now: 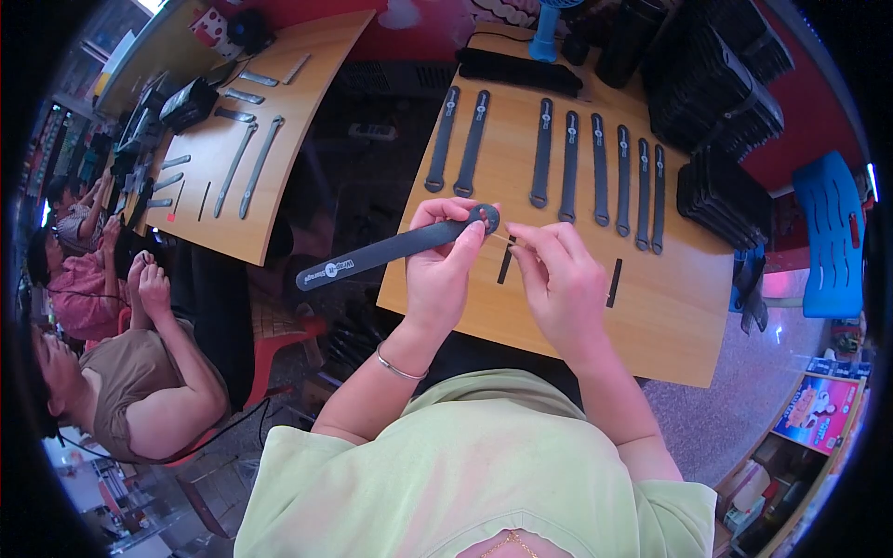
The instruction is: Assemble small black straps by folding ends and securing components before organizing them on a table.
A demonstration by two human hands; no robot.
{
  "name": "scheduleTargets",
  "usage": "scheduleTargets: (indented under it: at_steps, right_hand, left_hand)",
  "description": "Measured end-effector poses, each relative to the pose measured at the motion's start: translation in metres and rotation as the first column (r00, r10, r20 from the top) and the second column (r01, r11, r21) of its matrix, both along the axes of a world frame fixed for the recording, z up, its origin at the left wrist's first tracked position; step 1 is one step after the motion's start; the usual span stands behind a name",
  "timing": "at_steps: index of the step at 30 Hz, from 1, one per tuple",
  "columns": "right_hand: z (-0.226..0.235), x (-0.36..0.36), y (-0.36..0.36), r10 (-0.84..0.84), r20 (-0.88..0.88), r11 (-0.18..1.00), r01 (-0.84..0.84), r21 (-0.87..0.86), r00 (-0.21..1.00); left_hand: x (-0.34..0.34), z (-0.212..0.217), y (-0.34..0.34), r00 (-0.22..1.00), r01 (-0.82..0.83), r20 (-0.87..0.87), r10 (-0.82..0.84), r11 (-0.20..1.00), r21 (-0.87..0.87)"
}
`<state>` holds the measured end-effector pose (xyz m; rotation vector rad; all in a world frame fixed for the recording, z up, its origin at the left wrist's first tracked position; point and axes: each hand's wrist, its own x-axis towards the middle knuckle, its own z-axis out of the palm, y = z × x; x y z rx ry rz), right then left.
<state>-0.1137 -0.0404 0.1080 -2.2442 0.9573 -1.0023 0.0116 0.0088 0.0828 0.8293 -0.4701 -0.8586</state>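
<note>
My left hand [442, 270] is closed on a dark grey strap [372, 258] with pale lettering, gripping it just below its round end. That round end has a hole and points toward my right hand, while the long tail sticks out to the left. My right hand [565, 284] is pinched close to the round end. A thin pale strand [503, 242] runs from its fingertips toward the strap; its exact kind is too small to tell. Beyond my hands, several similar straps [600, 172] lie in a row on the wooden table [558, 325].
Short black strips [615, 283] lie near the table's front. Stacked black goods [721, 191] stand at the right, by a blue chair [828, 242]. At the back are a black pouch [516, 73] and a blue fan [549, 37]. Leftward, co-workers sit at another table [302, 102] holding more straps.
</note>
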Motion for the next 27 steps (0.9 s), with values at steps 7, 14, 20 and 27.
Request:
scheduleTargets:
  at_steps: [7, 14, 20, 27]
  right_hand:
    - [-0.011, 0.004, -0.004, 0.013, 0.085, 1.0, -0.015, 0.022, 0.996]
    - [-0.019, 0.01, -0.004, -0.006, 0.282, 0.87, -0.134, 0.474, 0.959]
    - [-0.032, 0.018, 0.0, -0.128, 0.504, 0.563, -0.356, 0.746, 0.854]
    - [-0.035, 0.026, 0.0, -0.085, 0.51, 0.662, -0.334, 0.671, 0.856]
  left_hand:
    - [0.003, -0.002, -0.001, 0.974, 0.106, -0.205, -0.095, 0.994, 0.041]
    - [0.002, -0.013, -0.003, 0.978, 0.055, -0.201, -0.047, 0.998, 0.037]
    - [0.001, -0.016, -0.004, 0.985, 0.0, -0.174, 0.001, 1.0, 0.005]
    - [0.0, -0.018, -0.001, 0.981, -0.041, -0.188, 0.041, 0.999, 0.005]
